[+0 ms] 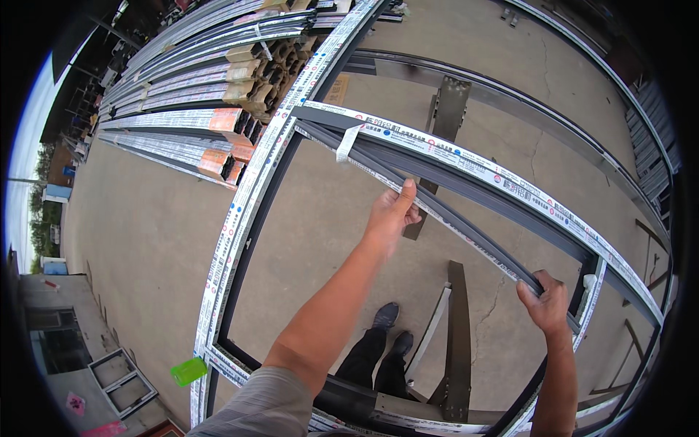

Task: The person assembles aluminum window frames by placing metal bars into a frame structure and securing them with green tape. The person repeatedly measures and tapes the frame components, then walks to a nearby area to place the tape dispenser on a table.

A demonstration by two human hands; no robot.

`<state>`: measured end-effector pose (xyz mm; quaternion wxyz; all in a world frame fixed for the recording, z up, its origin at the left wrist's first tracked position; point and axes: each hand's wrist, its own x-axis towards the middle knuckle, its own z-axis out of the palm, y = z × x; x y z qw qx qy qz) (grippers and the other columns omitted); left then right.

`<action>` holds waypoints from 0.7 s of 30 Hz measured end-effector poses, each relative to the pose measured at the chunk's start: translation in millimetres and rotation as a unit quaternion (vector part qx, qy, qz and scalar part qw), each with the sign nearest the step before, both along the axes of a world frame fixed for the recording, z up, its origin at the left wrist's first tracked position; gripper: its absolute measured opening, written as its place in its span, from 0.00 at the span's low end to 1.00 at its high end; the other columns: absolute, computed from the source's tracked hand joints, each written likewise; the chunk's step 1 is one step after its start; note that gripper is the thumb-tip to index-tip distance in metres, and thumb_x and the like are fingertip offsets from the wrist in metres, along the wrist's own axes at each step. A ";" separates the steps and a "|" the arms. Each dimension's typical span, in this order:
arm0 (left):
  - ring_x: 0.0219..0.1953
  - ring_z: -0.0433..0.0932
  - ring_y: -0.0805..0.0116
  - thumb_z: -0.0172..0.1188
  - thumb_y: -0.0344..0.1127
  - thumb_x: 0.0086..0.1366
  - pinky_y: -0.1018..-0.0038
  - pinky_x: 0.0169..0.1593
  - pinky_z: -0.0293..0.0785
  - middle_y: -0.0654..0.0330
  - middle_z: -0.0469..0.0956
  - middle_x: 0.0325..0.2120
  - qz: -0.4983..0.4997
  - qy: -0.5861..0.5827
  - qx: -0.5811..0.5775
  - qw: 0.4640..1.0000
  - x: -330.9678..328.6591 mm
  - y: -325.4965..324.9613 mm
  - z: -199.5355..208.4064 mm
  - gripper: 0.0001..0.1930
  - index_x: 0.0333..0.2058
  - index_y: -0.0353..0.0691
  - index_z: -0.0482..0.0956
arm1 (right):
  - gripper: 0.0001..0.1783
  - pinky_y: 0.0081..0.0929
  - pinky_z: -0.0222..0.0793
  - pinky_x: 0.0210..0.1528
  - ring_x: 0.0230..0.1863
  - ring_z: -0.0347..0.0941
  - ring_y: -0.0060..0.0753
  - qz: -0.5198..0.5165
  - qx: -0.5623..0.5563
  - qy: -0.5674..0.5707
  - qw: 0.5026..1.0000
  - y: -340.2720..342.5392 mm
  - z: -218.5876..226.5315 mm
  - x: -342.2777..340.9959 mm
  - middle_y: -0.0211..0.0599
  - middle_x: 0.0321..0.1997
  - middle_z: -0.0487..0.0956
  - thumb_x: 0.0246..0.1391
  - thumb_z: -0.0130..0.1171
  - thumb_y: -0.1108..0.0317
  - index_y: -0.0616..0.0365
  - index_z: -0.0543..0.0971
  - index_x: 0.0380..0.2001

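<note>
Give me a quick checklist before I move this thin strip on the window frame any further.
1. Left hand grips the strip: ok, fingers curl over it.
2. Right hand grips the strip: ok, closed around it near the frame's corner.
3. Strip lies along the frame bar: ok between the hands; beyond them cannot tell.
4. White tape on the strip's far end: not ok, still wrapped on.
5. Feet away from the stand: ok, shoes stand beside it.
6. Strip seated in its groove: cannot tell.
</note>
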<state>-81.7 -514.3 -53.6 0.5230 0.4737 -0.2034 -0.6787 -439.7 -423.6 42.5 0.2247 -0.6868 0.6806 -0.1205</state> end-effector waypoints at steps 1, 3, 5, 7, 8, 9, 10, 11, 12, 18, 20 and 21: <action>0.30 0.74 0.78 0.65 0.61 0.71 0.75 0.41 0.76 0.68 0.76 0.27 -0.002 -0.004 0.001 1.000 2.4 -0.6 -1.4 0.23 0.34 0.45 0.75 | 0.19 0.38 0.74 0.31 0.23 0.79 0.52 0.003 0.006 -0.004 1.000 -3.0 -1.1 1.4 0.52 0.22 0.79 0.52 0.75 0.56 0.64 0.82 0.29; 0.30 0.74 0.78 0.65 0.61 0.72 0.76 0.41 0.76 0.67 0.76 0.27 -0.006 -0.012 0.002 1.000 8.6 -1.5 -4.2 0.24 0.34 0.45 0.75 | 0.20 0.39 0.74 0.32 0.24 0.79 0.54 0.004 0.019 -0.004 1.000 -9.2 -2.4 6.2 0.53 0.22 0.79 0.52 0.75 0.56 0.64 0.82 0.29; 0.32 0.75 0.76 0.65 0.62 0.70 0.75 0.42 0.77 0.67 0.76 0.28 -0.018 -0.020 0.001 1.000 12.9 -4.7 -4.6 0.24 0.34 0.46 0.75 | 0.20 0.39 0.74 0.32 0.24 0.79 0.55 -0.002 0.031 0.006 0.999 -14.0 -0.4 10.2 0.54 0.22 0.79 0.53 0.74 0.55 0.64 0.82 0.29; 0.31 0.75 0.75 0.65 0.63 0.70 0.74 0.42 0.77 0.67 0.76 0.28 -0.023 -0.034 -0.005 0.999 12.1 -8.6 -6.1 0.25 0.35 0.45 0.75 | 0.21 0.41 0.75 0.33 0.25 0.80 0.57 0.006 0.020 0.018 1.000 -16.8 -2.9 5.4 0.54 0.24 0.80 0.54 0.73 0.54 0.64 0.82 0.30; 0.31 0.75 0.75 0.64 0.65 0.70 0.73 0.41 0.77 0.66 0.76 0.27 -0.022 -0.044 -0.011 0.999 9.3 -10.7 -7.1 0.26 0.34 0.45 0.75 | 0.21 0.42 0.76 0.34 0.26 0.80 0.57 0.009 0.015 0.025 1.000 -18.5 -3.3 3.9 0.54 0.24 0.81 0.55 0.73 0.53 0.64 0.82 0.31; 0.30 0.75 0.75 0.63 0.66 0.71 0.73 0.40 0.77 0.66 0.76 0.26 -0.022 -0.054 -0.016 0.998 6.1 -13.4 -8.1 0.28 0.34 0.44 0.75 | 0.21 0.43 0.76 0.36 0.29 0.81 0.57 0.011 0.003 0.033 0.999 -20.1 -5.5 3.7 0.54 0.27 0.82 0.56 0.72 0.53 0.63 0.82 0.33; 0.30 0.75 0.74 0.63 0.67 0.70 0.72 0.41 0.77 0.66 0.76 0.26 -0.005 -0.075 -0.019 0.997 7.9 -15.8 -8.5 0.28 0.34 0.44 0.75 | 0.21 0.44 0.77 0.38 0.31 0.81 0.58 0.012 -0.008 0.041 0.999 -22.9 -8.1 6.9 0.53 0.29 0.82 0.56 0.71 0.52 0.63 0.82 0.35; 0.30 0.75 0.74 0.63 0.67 0.70 0.72 0.41 0.77 0.65 0.76 0.26 0.004 -0.088 -0.021 0.996 6.5 -18.1 -8.3 0.28 0.34 0.44 0.75 | 0.22 0.45 0.77 0.40 0.34 0.82 0.58 0.005 -0.015 0.057 0.998 -23.6 -8.2 4.9 0.53 0.31 0.83 0.57 0.71 0.52 0.63 0.82 0.37; 0.30 0.75 0.73 0.63 0.68 0.70 0.71 0.41 0.77 0.65 0.76 0.26 0.004 -0.091 -0.023 0.996 -0.2 -20.3 -8.2 0.29 0.34 0.43 0.75 | 0.22 0.46 0.77 0.44 0.39 0.81 0.58 0.022 -0.060 0.068 0.996 -24.7 -11.3 3.5 0.53 0.35 0.83 0.58 0.70 0.52 0.63 0.82 0.40; 0.32 0.77 0.72 0.65 0.55 0.73 0.71 0.41 0.78 0.64 0.77 0.28 0.003 -0.039 -0.029 0.999 2.6 -40.9 -22.2 0.20 0.38 0.44 0.75 | 0.24 0.47 0.69 0.60 0.55 0.73 0.54 -0.005 -0.243 0.126 0.962 -19.1 -27.3 -0.5 0.49 0.55 0.77 0.59 0.68 0.60 0.63 0.78 0.53; 0.32 0.76 0.73 0.65 0.56 0.73 0.72 0.41 0.78 0.66 0.76 0.28 0.009 -0.060 -0.022 0.998 0.3 -45.9 -28.0 0.20 0.38 0.44 0.75 | 0.22 0.47 0.70 0.58 0.54 0.74 0.53 -0.069 -0.258 0.096 0.959 -9.0 -39.1 -2.0 0.48 0.52 0.78 0.61 0.67 0.60 0.63 0.78 0.52; 0.32 0.76 0.74 0.65 0.57 0.72 0.73 0.41 0.78 0.66 0.75 0.28 0.011 -0.071 -0.017 0.997 -2.1 -47.1 -27.6 0.21 0.37 0.45 0.75 | 0.22 0.47 0.71 0.57 0.54 0.74 0.53 -0.118 -0.230 0.066 0.964 -3.9 -45.5 -4.5 0.48 0.51 0.78 0.61 0.67 0.60 0.63 0.78 0.52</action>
